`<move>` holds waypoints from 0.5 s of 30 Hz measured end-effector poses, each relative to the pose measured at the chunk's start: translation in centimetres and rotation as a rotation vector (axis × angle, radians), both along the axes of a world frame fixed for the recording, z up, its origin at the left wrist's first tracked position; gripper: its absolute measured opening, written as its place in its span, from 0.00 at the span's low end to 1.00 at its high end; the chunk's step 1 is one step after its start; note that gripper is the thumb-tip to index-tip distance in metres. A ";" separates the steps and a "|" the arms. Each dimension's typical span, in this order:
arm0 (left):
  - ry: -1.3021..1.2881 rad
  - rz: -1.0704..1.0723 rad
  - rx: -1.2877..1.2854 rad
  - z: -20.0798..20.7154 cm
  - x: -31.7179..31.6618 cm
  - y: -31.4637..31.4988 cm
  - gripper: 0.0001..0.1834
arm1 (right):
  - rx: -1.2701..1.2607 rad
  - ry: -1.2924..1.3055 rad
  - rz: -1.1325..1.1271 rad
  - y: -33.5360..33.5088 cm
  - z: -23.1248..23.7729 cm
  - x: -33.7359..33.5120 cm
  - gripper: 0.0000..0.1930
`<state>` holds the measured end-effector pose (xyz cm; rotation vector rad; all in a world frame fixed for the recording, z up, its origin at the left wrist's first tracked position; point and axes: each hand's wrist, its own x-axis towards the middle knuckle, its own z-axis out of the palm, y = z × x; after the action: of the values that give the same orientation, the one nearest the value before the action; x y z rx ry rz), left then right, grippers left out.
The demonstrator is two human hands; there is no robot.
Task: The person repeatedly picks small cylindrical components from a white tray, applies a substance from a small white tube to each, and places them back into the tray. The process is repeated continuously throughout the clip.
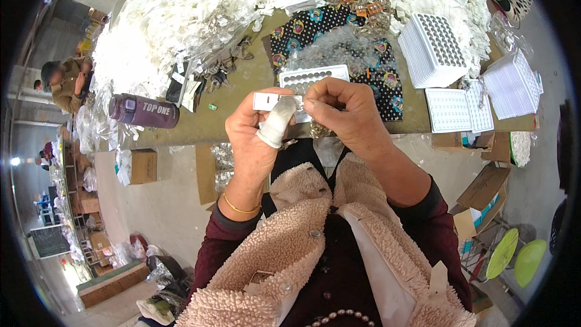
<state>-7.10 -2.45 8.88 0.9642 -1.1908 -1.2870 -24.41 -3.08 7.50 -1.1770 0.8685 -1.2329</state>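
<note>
Bottle point(144, 111) laid on table point(242, 85), left of both hands. Tray point(311, 77) set behind hands; stacked trays point(433, 50) placed right of it. Boxes point(144, 166) kept below table edge.

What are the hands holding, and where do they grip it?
Both hands pinch a small white card: left hand at its lower edge, right hand at its right end.

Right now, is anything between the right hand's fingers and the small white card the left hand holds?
Nothing visible. The left hand, its thumb in a white wrap, holds the small white card up above the table edge. The right hand pinches right beside it, fingertips meeting at the card's end. The spot of contact itself is hidden.
</note>
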 end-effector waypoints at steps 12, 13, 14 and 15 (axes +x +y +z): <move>0.209 -0.101 0.119 -1.1 -0.2 -0.8 0.15 | -0.409 0.302 -0.258 0.0 -0.2 0.5 0.09; 0.183 -0.106 0.131 -1.1 -0.2 -0.8 0.15 | -0.445 0.362 -0.312 0.2 -0.1 0.4 0.10; 0.141 -0.104 0.136 -1.0 -0.1 -0.8 0.14 | -0.575 0.467 -0.359 -0.1 -0.1 0.5 0.15; 0.120 -0.103 0.111 -1.1 -0.1 -0.8 0.14 | -0.661 0.521 -0.359 -0.3 0.0 0.4 0.15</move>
<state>-7.20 -3.25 7.81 0.9015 -1.0969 -1.4851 -24.04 -3.41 7.48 -1.9957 1.1264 -1.6021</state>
